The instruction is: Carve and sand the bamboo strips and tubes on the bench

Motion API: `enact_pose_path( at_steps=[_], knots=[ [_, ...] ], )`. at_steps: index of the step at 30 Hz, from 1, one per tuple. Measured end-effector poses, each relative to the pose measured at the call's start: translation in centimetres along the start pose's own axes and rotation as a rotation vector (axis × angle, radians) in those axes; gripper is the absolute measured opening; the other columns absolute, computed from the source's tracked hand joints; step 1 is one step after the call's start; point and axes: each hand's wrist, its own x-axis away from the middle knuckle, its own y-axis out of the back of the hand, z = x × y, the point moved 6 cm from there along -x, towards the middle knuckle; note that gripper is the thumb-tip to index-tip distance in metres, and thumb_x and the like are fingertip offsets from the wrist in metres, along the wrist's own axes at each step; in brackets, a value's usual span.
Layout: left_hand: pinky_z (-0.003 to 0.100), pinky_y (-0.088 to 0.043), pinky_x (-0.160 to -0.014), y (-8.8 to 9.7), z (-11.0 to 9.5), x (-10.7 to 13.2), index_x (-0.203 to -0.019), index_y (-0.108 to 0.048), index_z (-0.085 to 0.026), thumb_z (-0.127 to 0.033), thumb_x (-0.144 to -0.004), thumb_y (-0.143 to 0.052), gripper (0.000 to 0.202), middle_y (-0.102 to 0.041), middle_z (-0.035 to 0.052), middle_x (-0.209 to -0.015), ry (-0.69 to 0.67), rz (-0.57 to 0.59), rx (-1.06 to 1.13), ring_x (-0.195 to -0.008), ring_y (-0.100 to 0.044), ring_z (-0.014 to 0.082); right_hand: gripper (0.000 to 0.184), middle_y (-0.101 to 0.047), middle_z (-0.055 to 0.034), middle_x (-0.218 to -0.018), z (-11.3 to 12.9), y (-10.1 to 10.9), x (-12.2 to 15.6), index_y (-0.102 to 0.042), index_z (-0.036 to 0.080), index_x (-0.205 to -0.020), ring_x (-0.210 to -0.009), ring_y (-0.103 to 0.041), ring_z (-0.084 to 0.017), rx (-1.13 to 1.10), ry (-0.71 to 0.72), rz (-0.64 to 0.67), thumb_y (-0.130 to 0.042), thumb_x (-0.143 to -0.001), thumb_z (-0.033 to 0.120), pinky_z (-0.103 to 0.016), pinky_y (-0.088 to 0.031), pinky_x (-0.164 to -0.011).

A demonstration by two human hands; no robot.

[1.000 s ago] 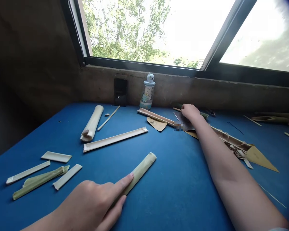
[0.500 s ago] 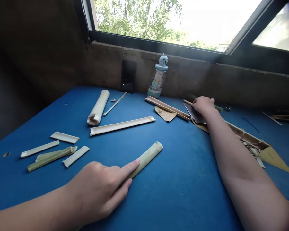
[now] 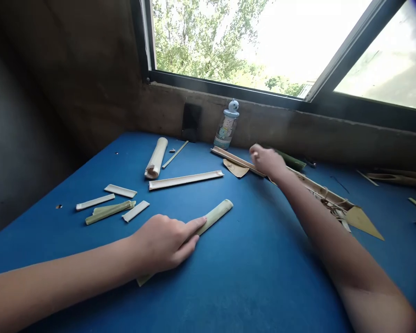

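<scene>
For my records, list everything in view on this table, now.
blue table: 1, blue, under everything
bamboo tube: 1, cream, back left
long bamboo strip: 1, cream, centre
short bamboo strips: 3, cream, left
leafy bamboo strip: 1, pale green, left
bamboo piece: 1, pale green, centre
bottle: 1, pale blue, back edge
tan sheaths: 2, tan, centre and right
left hand: 1, fingers on bamboo piece
right hand: 1, beside a bamboo strip, back centre
</scene>
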Motion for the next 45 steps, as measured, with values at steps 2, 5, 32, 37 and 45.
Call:
enact_pose_path(
  at_steps=[2, 5, 32, 37, 45],
  knots=[
    [0.031, -0.035, -0.051, -0.1, 0.0, 0.0, -0.158, -0.052, -0.027, -0.039, -0.110, -0.038, 0.052, -0.080, 0.0009, -0.083, 0.002, -0.004, -0.016, -0.062, -0.071, 0.0201, 0.026, -0.078, -0.0139, -0.104, 0.9, -3.2, 1.0, -0.069, 0.021, -0.120, -0.091, -0.073, -0.027, 0.005, 0.022, 0.110, -0.055, -0.106, 0.038, -0.037, -0.053, -0.080],
    [0.032, -0.036, -0.051, -0.2, 0.0, 0.0, -0.158, -0.052, -0.027, -0.040, -0.110, -0.037, 0.052, -0.078, 0.0004, -0.081, -0.003, -0.005, -0.027, -0.061, -0.070, 0.0203, 0.039, -0.075, -0.0097, -0.113, 1.7, -6.1, 1.6, -0.068, 0.019, -0.127, -0.096, -0.072, -0.024, -0.008, 0.067, 0.216, -0.063, -0.106, 0.051, -0.040, -0.060, -0.085],
    [0.035, -0.045, -0.056, 0.2, -0.1, 0.2, -0.163, -0.046, -0.032, -0.041, -0.112, -0.034, 0.054, -0.083, -0.0017, -0.097, 0.006, 0.000, 0.010, -0.070, -0.074, 0.0222, 0.040, -0.065, -0.0210, -0.136, 8.5, -6.2, 4.5, -0.062, 0.018, -0.140, -0.122, -0.067, -0.036, 0.182, 0.250, 0.240, -0.040, -0.109, 0.028, -0.039, -0.054, -0.089],
    [0.034, -0.045, -0.056, 0.2, -0.1, 0.1, -0.163, -0.046, -0.032, -0.040, -0.111, -0.034, 0.054, -0.083, -0.0016, -0.093, 0.012, 0.014, 0.001, -0.069, -0.074, 0.0216, 0.035, -0.075, -0.0134, -0.133, 8.1, -5.0, 4.0, -0.070, 0.026, -0.134, -0.116, -0.071, -0.033, 0.116, 0.279, 0.272, -0.050, -0.107, 0.035, -0.038, -0.054, -0.088],
    [0.030, -0.044, -0.056, 0.1, 0.1, 0.0, -0.165, -0.042, -0.032, -0.036, -0.112, -0.031, 0.054, -0.083, 0.0003, -0.098, 0.012, 0.052, 0.002, -0.070, -0.075, 0.0188, 0.042, -0.075, -0.0088, -0.141, 9.4, 3.1, 5.9, -0.069, 0.024, -0.141, -0.124, -0.073, -0.030, -0.277, 0.415, 0.033, -0.049, -0.110, 0.045, -0.037, -0.057, -0.097]
  ],
)
